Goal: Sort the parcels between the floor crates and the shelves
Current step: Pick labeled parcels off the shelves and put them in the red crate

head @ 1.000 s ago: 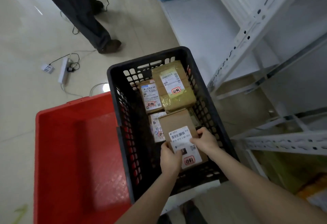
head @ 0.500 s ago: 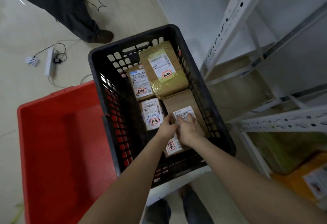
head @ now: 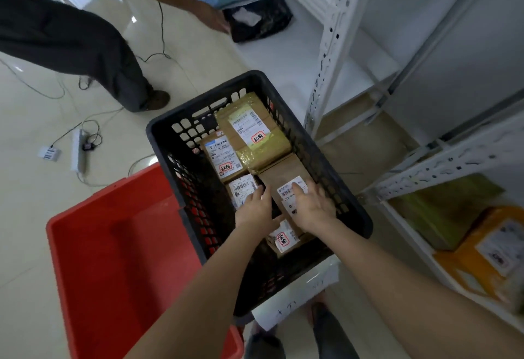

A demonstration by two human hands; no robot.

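Note:
A black slotted crate [head: 158, 132] stands on the floor beside a white shelf rack [head: 329, 47] and holds several labelled cardboard parcels. Both my hands are down inside it, on a brown parcel [head: 283, 171] at the crate's right side. My right hand [head: 312, 207] lies flat, fingers spread, on that parcel's white label. My left hand [head: 256, 208] sits at the parcel's left edge, with its fingertips hidden in the gap beside a small labelled parcel [head: 241, 188]. A tape-wrapped parcel [head: 255, 132] and another small parcel [head: 224, 154] fill the far end. A red crate [head: 113, 245] stands to the left with nothing visible in it.
Another person's leg [head: 113, 61] and arm reach in at the top left. A power strip [head: 78, 149] and cables lie on the tiled floor. An orange parcel [head: 482, 259] and a green one [head: 448, 211] lie on the lower right shelf. A black bag [head: 261, 18] rests on the far shelf.
The brown parcel has gone from being held up by both hands to lying in the crate. My hands now rest on top of it. The view has shifted.

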